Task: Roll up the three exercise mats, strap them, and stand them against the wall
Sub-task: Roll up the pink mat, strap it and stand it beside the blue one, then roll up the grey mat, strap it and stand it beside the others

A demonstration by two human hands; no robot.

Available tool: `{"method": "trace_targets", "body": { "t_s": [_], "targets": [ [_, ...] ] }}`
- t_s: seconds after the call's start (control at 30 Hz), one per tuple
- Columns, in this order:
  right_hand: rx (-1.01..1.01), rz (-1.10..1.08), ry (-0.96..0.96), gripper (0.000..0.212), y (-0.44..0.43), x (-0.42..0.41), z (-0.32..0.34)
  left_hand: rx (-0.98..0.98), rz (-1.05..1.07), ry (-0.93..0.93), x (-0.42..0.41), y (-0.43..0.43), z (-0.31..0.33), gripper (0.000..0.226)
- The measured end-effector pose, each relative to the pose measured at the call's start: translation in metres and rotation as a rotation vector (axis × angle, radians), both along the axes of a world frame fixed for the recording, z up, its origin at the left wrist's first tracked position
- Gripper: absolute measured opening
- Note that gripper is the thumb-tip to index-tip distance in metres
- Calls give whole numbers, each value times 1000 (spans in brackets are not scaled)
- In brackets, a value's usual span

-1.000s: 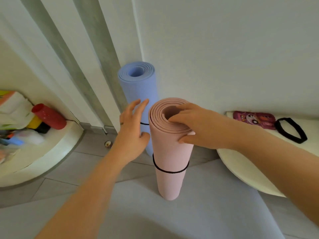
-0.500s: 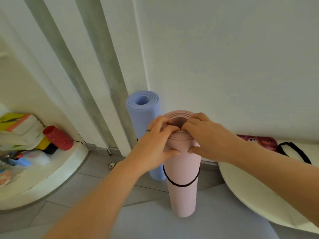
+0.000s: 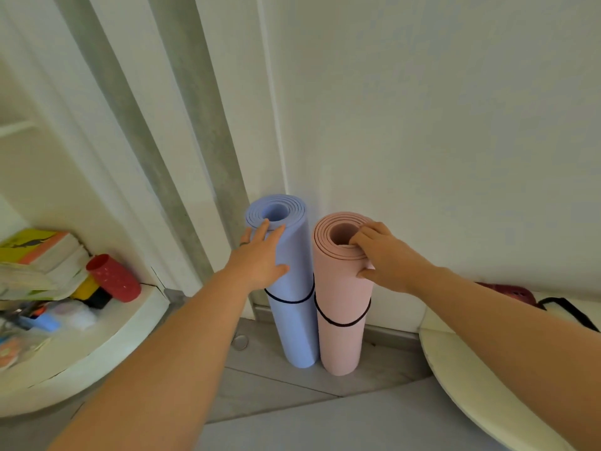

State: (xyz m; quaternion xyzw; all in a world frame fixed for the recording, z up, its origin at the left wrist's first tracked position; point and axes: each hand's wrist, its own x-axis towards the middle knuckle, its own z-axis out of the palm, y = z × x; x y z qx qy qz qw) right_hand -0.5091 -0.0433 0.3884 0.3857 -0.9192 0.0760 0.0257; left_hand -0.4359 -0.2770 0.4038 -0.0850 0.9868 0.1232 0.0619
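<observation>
Hands atop blue mat, pink mat

Both arms stretched out forward. Right hand hooks its fingers over the pink mat's top rim, thumb pinching outside. Left hand is just left of it, fingers straight, palm flat on the blue mat.

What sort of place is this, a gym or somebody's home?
Most likely a room in a home: a curved white shelf holds stacked books, and the blue mat and pink mat stand on a tiled floor against a plain wall.
</observation>
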Motion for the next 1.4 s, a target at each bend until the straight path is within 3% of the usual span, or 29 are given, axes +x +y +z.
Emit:
{"method": "trace_targets", "body": {
  "t_s": [0.3,0.43,0.57,0.7,0.87,1.0,1.23,1.4],
  "targets": [
    [46,-94,165,56,-24,-11,-7,50,-52,25,-4,4,-7,82],
    [2,-126,161,74,-30,-8,-14,31,-37,23,0,1,-9,81],
    [22,-152,84,77,-28,-2,-13,52,-44,24,2,-4,-6,79],
    [-30,-187,20,67,-28,14,-4,99,-58,44,8,-6,-5,77],
    [-256,-90,171,41,-38,54,-11,239,-80,173,48,-9,-10,66],
    [-254,-122,-19,26,-61,116,-37,370,-69,287,118,-23,-30,47],
    [-144,-225,-336,24,-95,208,-83,628,135,406,207,-40,-78,26],
    [-160,-375,-403,18,-52,245,-122,707,63,254,212,18,-131,23]
  ]
}}
